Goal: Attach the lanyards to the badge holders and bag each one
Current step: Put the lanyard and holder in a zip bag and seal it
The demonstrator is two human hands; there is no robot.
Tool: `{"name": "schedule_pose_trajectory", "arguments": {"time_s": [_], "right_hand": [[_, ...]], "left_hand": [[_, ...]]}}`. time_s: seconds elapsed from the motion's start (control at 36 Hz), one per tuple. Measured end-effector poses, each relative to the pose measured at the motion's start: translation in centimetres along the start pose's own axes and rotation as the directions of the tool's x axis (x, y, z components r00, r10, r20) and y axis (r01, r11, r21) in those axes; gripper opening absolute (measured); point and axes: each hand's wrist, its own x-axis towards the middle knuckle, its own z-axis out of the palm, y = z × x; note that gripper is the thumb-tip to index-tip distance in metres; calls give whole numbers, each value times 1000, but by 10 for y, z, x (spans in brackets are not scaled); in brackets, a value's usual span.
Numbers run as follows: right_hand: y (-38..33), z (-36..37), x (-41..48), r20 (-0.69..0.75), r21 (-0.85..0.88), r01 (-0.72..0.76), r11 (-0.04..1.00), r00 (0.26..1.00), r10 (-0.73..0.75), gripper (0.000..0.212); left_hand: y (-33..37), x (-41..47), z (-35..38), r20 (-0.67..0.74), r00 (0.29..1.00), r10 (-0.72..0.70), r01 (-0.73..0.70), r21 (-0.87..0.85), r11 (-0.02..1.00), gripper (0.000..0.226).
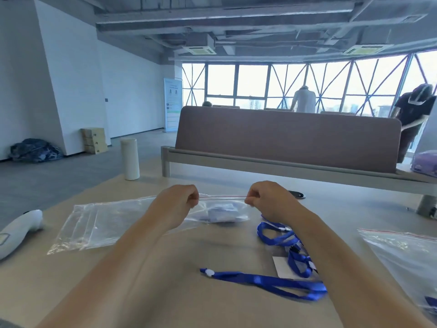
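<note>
Both hands are pinched shut on the red zip strip of a clear bag (220, 213), the left hand (179, 204) at one end, the right hand (269, 202) at the other; something pale blue sits inside it, just above the table (165, 292), loose blue lanyards (279, 282) lying nearby

Head camera looks forward and down, close over the table (179, 268).
</note>
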Motion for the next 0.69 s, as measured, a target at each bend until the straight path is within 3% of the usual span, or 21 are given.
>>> {"name": "schedule_pose_trajectory", "arguments": {"time_s": [0.08,0.17,0.42,0.47,0.61,0.69], "right_hand": [[-1,-3,-4,-21,4,-29,1000,999,29,17],[-4,-4,-8,-52,26,-39,999,998,40,15],[-7,0,-18,-108,374,-87,923,985,137,14],[-8,0,-19,-103,504,-86,859,982,158,13],[-9,0,-20,-43,826,-90,557,974,222,15],[-7,0,-13,-54,852,-84,516,967,247,16]], "left_hand": [[-1,-5,-3,-11,998,-59,59,9,998,7],[-4,-9,-5,-29,989,-146,145,-46,988,16],[-4,-15,-14,-58,943,-329,258,-501,826,11],[-5,-15,-14,-21,932,-361,264,-645,717,8],[-2,-12,-9,68,928,-367,242,-858,453,13],[2,-5,-9,66,932,-357,216,-892,398,16]]}}
